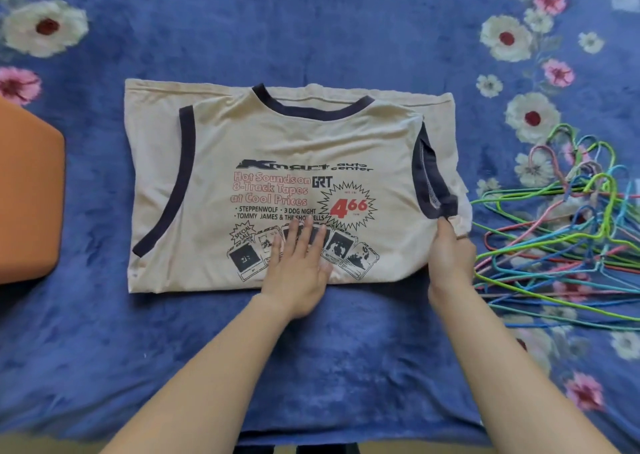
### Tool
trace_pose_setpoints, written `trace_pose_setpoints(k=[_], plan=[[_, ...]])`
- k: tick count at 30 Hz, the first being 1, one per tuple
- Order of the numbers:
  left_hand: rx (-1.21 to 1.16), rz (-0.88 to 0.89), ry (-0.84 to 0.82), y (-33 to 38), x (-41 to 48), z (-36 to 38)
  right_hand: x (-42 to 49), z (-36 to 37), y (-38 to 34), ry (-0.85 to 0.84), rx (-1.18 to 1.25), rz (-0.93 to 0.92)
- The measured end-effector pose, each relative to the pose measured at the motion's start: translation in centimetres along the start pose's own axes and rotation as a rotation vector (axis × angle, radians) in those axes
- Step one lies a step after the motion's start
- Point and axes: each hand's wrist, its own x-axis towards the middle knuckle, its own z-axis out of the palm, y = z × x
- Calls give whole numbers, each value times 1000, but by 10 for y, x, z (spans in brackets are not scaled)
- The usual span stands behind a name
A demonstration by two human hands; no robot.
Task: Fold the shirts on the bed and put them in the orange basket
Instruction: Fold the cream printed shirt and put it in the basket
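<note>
Head view: left hand (pixel 294 273) flat on beige shirt (pixel 284 142).

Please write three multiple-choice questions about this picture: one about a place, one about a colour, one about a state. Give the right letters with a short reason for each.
1. Where do the hangers lie?
A. right of the shirt
B. on top of the shirt
C. inside the basket

2. What colour is the trim of the shirt's collar and armholes?
A. red
B. dark navy
C. green

3. What is the left hand doing?
A. lifting a hanger
B. gripping the basket
C. lying flat, fingers spread, on the shirt

Answers:
1. A: the coloured pile lies on the blue bedspread past the shirt's right edge, while the basket is on the far left.
2. B: the dark band runs round the neck and both armholes.
3. C: the palm lies on the printed pictures near the lower edge, while the right hand pinches the right armhole.
</note>
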Motion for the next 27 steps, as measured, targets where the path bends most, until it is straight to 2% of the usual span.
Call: trace_pose_setpoints(k=[1, 3, 6, 8, 11, 14, 16, 18, 20, 23, 25, 27], plan=[[-116, 8, -28, -3, 0, -4, -13, 6, -7, -46, -20, -78], [-527, -10, -44, -10, -2, -23, -43, 20, -22, -166, -30, -167], [-1304, -252, 14, -35, -15, -63, -90, 48, -28, -308, -107, -244], [-1737, -359, 25, -63, -27, -84, -122, 68, -26, -434, -135, -344], [-2057, -420, 144, -116, -43, -106, -173, 98, -11, -666, -168, -484], [-2069, -486, 204, -159, -53, -114, -211, 121, 12, -858, -329, -719], [-1995, -528, 157, -173, -57, -113, -219, 127, 31, -1021, -530, -744], [-1876, -528, 138, -176, -58, -111, -217, 127, 45, -1106, -669, -761], [-1689, -507, 196, -171, -54, -107, -211, 124, 51, -1083, -706, -788], [-1212, -407, 427, -169, -48, -100, -190, 122, 48, -948, -696, -751], [-1102, -363, 550, -169, -49, -99, -171, 122, 39, -819, -673, -741], [-1084, -402, 570, -172, -54, -97, -156, 127, 26, -733, -698, -732]])
